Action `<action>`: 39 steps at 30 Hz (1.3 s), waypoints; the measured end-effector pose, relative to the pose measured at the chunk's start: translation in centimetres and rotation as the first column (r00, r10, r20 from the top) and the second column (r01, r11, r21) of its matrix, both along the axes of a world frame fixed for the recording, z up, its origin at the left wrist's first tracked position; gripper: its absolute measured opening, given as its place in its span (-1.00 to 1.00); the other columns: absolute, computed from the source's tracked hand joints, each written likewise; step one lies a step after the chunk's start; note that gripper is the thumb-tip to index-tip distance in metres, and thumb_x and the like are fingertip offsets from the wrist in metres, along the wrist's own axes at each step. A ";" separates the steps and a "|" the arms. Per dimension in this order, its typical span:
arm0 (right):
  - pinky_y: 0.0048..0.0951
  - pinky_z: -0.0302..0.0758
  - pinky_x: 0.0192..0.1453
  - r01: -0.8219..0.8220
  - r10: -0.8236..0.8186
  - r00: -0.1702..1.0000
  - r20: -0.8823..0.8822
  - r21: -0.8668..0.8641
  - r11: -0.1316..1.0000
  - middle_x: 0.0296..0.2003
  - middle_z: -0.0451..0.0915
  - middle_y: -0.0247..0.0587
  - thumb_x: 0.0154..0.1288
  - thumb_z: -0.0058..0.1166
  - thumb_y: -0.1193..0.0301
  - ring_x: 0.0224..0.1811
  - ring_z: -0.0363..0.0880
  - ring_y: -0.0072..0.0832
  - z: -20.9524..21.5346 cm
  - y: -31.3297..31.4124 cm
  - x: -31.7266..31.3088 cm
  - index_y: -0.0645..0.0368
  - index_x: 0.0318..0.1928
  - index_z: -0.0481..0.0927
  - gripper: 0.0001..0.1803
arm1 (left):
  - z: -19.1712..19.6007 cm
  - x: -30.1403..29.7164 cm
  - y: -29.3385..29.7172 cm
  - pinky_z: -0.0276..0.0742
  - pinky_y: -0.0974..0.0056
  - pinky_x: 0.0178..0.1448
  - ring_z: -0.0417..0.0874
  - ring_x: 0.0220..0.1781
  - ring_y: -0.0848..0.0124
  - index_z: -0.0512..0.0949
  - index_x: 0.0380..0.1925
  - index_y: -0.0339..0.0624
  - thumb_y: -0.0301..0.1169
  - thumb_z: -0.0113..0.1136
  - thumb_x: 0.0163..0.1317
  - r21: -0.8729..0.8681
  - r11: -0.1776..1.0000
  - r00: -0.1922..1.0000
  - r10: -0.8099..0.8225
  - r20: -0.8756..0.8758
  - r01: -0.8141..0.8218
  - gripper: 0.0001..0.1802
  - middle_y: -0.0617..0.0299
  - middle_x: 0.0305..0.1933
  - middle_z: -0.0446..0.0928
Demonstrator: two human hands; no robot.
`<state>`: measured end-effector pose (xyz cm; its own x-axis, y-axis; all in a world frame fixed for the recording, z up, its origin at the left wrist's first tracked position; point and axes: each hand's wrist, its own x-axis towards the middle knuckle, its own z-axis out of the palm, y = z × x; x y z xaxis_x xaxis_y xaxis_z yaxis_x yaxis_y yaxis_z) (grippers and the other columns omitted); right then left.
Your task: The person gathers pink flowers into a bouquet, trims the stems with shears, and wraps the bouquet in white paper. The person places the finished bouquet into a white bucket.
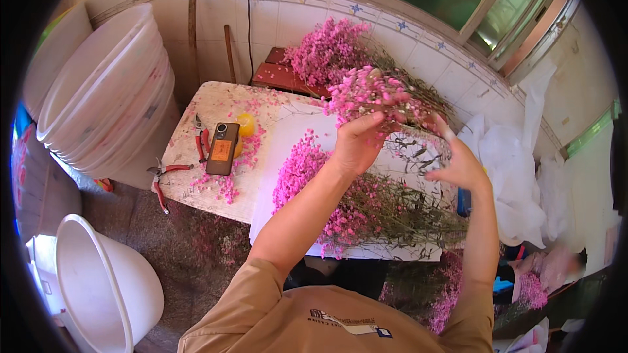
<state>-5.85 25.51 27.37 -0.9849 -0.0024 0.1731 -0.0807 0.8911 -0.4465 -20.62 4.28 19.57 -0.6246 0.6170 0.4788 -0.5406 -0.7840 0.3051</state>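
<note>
My left hand [358, 142] is closed around the flowering end of a bunch of small pink flowers [366, 95], held up over the table; its thumb shows and the other fingers are partly behind the blooms. To the right, my right hand [463, 160] is beside the green stems of that bunch, thumb and fingers spread apart. Below my arms, a large pile of pink flowers with leafy stems [386, 212] lies on white paper [265, 199], blooms to the left and stems to the right. Another pink bunch [330, 49] rests at the back against the wall.
On the table [186, 186] are a phone [222, 149], two red-handled pruning shears [201, 144] [171, 170], a yellow round object [246, 124] and loose petals. White tubs [108, 91] are stacked left; a white bucket [108, 287] stands below. Plastic sheeting [507, 163] hangs right. Another person [549, 268] is at lower right.
</note>
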 end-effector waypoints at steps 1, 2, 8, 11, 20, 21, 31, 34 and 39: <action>-0.22 0.39 0.47 -0.101 0.100 0.994 -0.031 -0.028 0.994 0.27 0.59 0.10 -0.16 0.63 0.37 0.37 0.52 -0.17 -0.8 -0.4 -1.8 0.07 0.63 0.11 0.32 | -0.1 0.1 0.0 0.41 0.06 0.42 0.60 0.29 0.19 0.36 0.44 -0.24 -0.26 0.30 0.30 -0.006 1.000 0.998 -0.029 -0.060 0.029 -0.27 0.01 0.40 0.52; -0.23 0.46 0.39 -0.071 0.089 0.991 0.104 -0.161 0.984 0.16 0.63 0.03 -0.11 0.62 0.38 0.26 0.58 -0.24 -1.0 -0.9 -2.9 0.04 0.61 0.16 0.25 | -0.2 -0.1 0.1 0.41 0.08 0.42 0.60 0.27 0.23 0.38 0.43 -0.23 -0.29 0.32 0.28 -0.042 0.999 0.996 -0.037 -0.084 0.033 -0.28 0.05 0.39 0.54; -0.52 0.51 -0.45 0.146 -0.006 0.925 0.381 -0.340 0.929 -0.50 0.58 -0.44 0.45 0.21 0.46 -0.51 0.52 -0.66 -3.2 -0.7 -6.9 0.16 0.23 0.64 -0.63 | -0.4 -10.4 -3.0 0.47 0.19 0.32 0.55 0.26 0.38 0.31 0.52 -0.09 -0.32 0.43 0.29 -0.291 0.862 0.867 0.277 -0.414 -0.415 -0.19 0.19 0.41 0.53; -0.52 0.48 -0.47 0.144 -0.082 0.975 0.207 -0.304 0.942 -0.48 0.57 -0.40 0.49 0.13 0.46 -0.52 0.48 -0.68 -2.2 1.9 -6.7 0.14 0.11 0.72 -0.74 | 0.6 -15.5 -5.8 0.45 0.33 0.22 0.55 0.22 0.38 0.12 0.62 -0.06 -0.43 0.27 0.37 -0.375 0.771 0.853 0.417 -0.315 -0.515 -0.14 0.02 0.44 0.49; -0.21 0.60 -0.27 0.121 -0.041 0.979 -0.202 0.406 0.906 -0.30 0.65 -0.09 0.32 0.10 0.59 -0.35 0.68 -0.14 -8.3 -3.7 -3.5 0.01 0.19 0.67 -0.55 | -4.9 0.8 -10.6 0.55 0.15 0.09 0.66 -0.06 0.26 0.63 0.08 -0.25 -0.67 -0.05 0.29 -0.072 0.325 0.251 0.551 -0.796 -0.943 -0.59 0.13 -0.09 0.67; -0.20 0.60 -0.26 0.057 -0.016 0.995 -0.095 0.446 0.893 -0.30 0.64 -0.09 0.32 0.11 0.56 -0.33 0.68 -0.13 -10.8 -3.3 -2.8 0.01 0.19 0.67 -0.57 | -4.0 3.3 -10.8 0.54 0.05 0.14 0.67 -0.01 0.15 0.64 0.08 -0.21 -0.63 0.06 0.23 0.104 0.464 0.161 0.495 -0.854 -0.880 -0.59 0.10 -0.05 0.66; -0.06 0.54 0.17 -0.051 0.045 0.998 0.032 0.245 0.968 0.13 0.61 0.02 0.21 0.19 0.53 0.15 0.58 0.06 -14.9 -4.9 -1.0 0.21 0.20 0.58 -0.51 | -4.8 4.5 -6.2 0.36 -0.12 0.47 0.50 0.37 -0.07 0.55 0.19 -0.29 -0.47 0.21 0.18 0.111 0.339 -0.040 0.209 -0.977 -0.934 -0.48 -0.10 0.26 0.56; -0.07 0.51 0.30 -0.082 0.061 0.991 0.115 0.190 0.978 0.30 0.49 0.07 0.11 0.23 0.63 0.32 0.48 0.09 -14.6 -4.9 -1.2 0.18 0.30 0.49 -0.34 | -6.1 4.5 -5.9 0.28 -0.14 0.56 0.46 0.44 -0.09 0.54 0.21 -0.31 -0.40 0.26 0.20 0.098 0.272 -0.070 0.111 -0.991 -0.957 -0.46 -0.15 0.31 0.52; -0.15 0.52 0.32 -0.179 0.157 0.976 0.150 0.150 0.972 0.24 0.55 0.01 0.12 0.11 0.74 0.26 0.54 0.05 -14.5 -5.7 -1.0 0.16 0.26 0.58 -0.37 | -9.9 4.9 -5.5 0.31 -0.11 0.53 0.49 0.40 -0.12 0.48 0.27 -0.34 -0.23 0.34 0.24 0.014 0.114 -0.015 -0.016 -1.000 -0.993 -0.35 -0.24 0.33 0.50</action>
<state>-6.89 19.85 12.88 -0.9822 -0.1866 0.0211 -0.1836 0.9312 -0.3147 -15.77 -1.24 9.66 -0.5491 0.5554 0.6245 0.8217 0.2225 0.5246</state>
